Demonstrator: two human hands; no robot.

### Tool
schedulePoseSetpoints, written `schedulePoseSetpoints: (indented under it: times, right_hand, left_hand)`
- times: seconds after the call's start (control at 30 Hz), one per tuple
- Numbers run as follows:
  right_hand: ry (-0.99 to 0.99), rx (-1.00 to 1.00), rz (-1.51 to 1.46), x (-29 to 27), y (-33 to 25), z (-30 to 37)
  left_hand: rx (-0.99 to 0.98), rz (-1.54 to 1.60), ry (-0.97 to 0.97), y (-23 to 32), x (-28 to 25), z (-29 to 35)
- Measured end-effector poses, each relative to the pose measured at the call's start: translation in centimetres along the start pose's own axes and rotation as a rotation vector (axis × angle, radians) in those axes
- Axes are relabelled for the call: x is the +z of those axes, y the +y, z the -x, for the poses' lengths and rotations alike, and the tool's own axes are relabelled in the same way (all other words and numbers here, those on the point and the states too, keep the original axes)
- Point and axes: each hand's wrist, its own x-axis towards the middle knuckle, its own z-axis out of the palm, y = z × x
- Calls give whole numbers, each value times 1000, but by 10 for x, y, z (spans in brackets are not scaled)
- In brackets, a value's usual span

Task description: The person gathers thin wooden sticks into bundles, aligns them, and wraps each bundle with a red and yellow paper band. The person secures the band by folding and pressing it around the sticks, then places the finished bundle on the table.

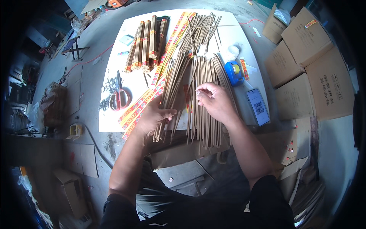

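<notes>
The brown sticks [207, 128] at the centre look matt and dry, slightly rough like wood, over a smooth white counter [232, 36] with a faint sheen. Toward nine o'clock lie smooth printed strips [142, 105] that look like paper, and scissors [118, 88] with metal blades and smooth plastic handles. A glossy blue plastic tape dispenser [233, 73] sits toward two o'clock, a phone [262, 119] with a smooth glassy screen at three, and matt cardboard boxes [291, 93] beyond.
</notes>
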Motion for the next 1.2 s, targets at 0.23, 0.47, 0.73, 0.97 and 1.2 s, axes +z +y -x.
schedulePoseSetpoints:
  times: [0.23,0.47,0.73,0.97,1.2]
  right_hand:
    - [-37,139,32,14,0,4]
    - [-216,493,-165,59,-1,26]
    - [-174,582,-229,73,17,36]
    - [-108,467,-323,84,45,44]
    - [-248,545,-312,85,59,54]
  left_hand:
    - [-48,286,-46,0,-15,11]
    - [281,-694,182,-44,-5,6]
    - [401,-1137,256,-54,14,24]
    - [90,-1170,241,-57,53,48]
    - [59,-1508,329,-63,71,43]
